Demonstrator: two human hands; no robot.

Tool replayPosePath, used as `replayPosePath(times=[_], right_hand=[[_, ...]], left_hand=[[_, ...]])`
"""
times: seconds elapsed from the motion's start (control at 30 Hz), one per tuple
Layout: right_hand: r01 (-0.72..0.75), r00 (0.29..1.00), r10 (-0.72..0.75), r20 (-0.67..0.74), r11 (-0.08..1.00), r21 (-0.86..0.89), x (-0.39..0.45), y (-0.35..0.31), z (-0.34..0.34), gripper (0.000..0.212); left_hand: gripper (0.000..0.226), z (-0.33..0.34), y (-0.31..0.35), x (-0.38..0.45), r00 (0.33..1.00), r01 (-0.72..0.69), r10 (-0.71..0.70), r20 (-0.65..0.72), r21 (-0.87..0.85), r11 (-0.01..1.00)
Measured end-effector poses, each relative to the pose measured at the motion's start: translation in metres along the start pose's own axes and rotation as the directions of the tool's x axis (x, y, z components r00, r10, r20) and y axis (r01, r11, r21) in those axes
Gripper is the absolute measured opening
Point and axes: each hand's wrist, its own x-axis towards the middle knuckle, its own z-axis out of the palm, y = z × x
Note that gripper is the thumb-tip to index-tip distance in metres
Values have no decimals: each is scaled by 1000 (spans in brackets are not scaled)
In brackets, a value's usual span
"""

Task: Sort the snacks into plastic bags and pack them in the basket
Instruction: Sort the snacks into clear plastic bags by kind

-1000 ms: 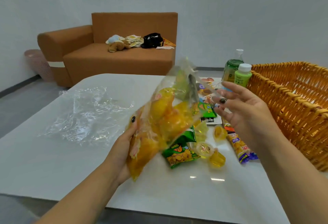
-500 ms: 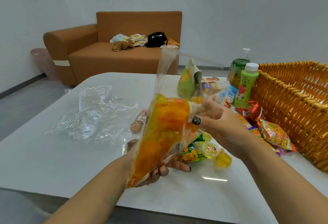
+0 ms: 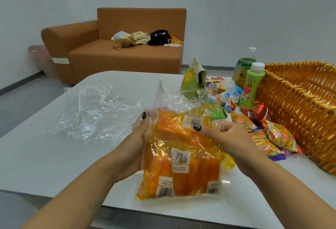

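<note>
Held above the near half of a white table [image 3: 45, 156]: a clear plastic bag [image 3: 174, 101] stuffed with orange snack packets [image 3: 181, 165], open mouth pointing toward 12 o'clock. Left hand [image 3: 132, 148] cupped along the bag's 9 o'clock side, fingers wrapped behind it, gripping. Right hand [image 3: 227, 138] at the bag's 3 o'clock edge, thumb on top and fingers curled, pinching the plastic. At 10 o'clock on the table, a second clear bag [image 3: 91, 112], empty and crumpled flat. At 2 o'clock, a wicker basket [image 3: 300, 109], with loose snack packs [image 3: 272, 136] lying just beside its near wall. At 1 o'clock, two green drink bottles [image 3: 251, 85] and a green pouch [image 3: 192, 79], upright. Beyond the table at 12 o'clock, an orange sofa [image 3: 127, 54].
</note>
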Motion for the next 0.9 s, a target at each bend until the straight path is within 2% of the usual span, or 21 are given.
replayPosePath(times=[0.13,0.23,0.3,0.37,0.47,0.7,0.83,0.9], right_hand=[[-31,999,31,-7,998,-57,-2,9,3,47],[-18,992,33,118,991,-133,-2,8,1,69],[-32,975,49,215,996,-82,-3,5,0,72],[-51,960,35,278,997,54,-5,2,-2,63],[-22,954,-19,298,991,135,-5,1,-6,45],[35,971,-61,231,992,118,-4,-1,-18,45],[63,962,-82,261,995,82,-1,3,-28,68],[60,953,-97,288,989,136,-2,0,-31,58]], left_hand=[[60,5,-6,0,989,-140,143,-37,55,989],[60,4,-11,5,968,-196,208,-143,94,976],[58,3,-10,7,945,-225,241,-221,94,970],[52,2,-9,8,919,-268,285,-274,98,958],[46,2,-8,9,912,-295,314,-265,108,949],[28,0,-4,4,914,-347,340,-220,7,938],[34,1,1,0,896,-389,386,-218,33,921],[32,1,2,-2,890,-395,397,-223,57,917]])
